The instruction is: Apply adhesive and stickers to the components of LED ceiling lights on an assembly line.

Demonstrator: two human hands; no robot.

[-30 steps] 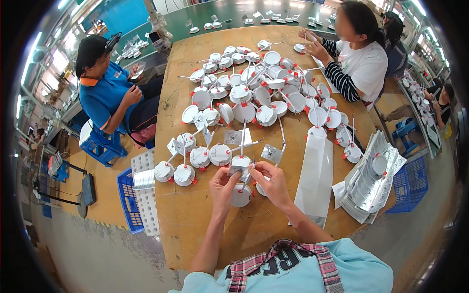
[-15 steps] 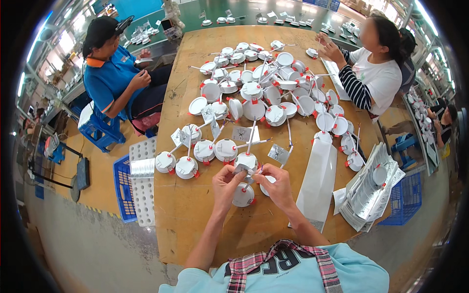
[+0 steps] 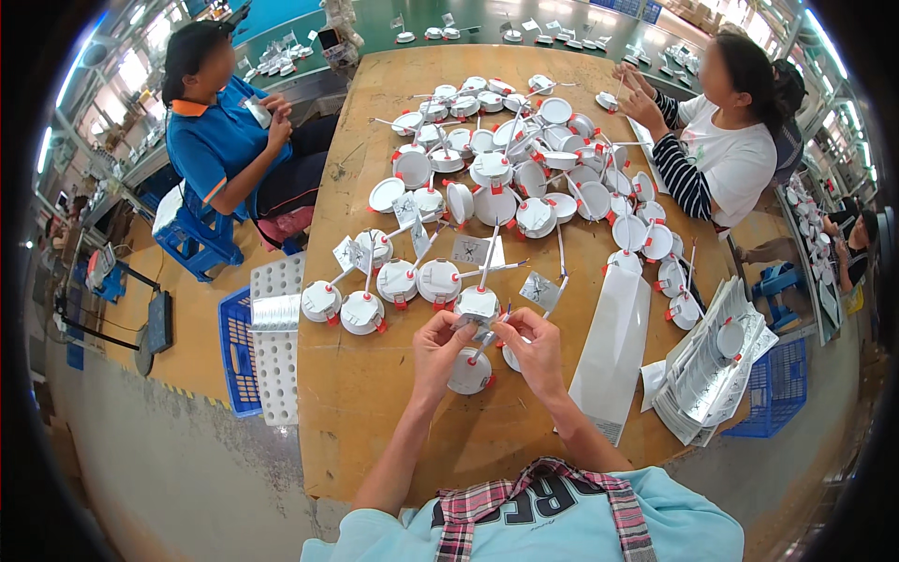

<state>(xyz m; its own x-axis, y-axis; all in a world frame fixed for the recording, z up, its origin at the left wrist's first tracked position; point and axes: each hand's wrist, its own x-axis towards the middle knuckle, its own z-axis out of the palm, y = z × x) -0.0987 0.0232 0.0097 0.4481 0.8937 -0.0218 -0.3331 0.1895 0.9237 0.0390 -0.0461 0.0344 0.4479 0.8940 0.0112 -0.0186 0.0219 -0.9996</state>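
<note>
a long wooden table (image 3: 375,412) runs from 6 toward 12 o'clock, its far half covered by a heap of white round lamps (image 3: 524,159), with a person in blue at 10 and one in a striped top at 2. a white sleeve (image 3: 611,347) lies at 3 o'clock of the hands, a row of lamps (image 3: 393,286) at 10. the left hand (image 3: 438,345) and right hand (image 3: 532,345) both pinch one lamp (image 3: 478,307) between them, just above another lamp (image 3: 468,372) on the table.

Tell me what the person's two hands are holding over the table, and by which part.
Both the left hand and the right hand hold one round white lamp fitting between them, gripping its lower sides with the fingertips. A second fitting lies below the hands.
</note>
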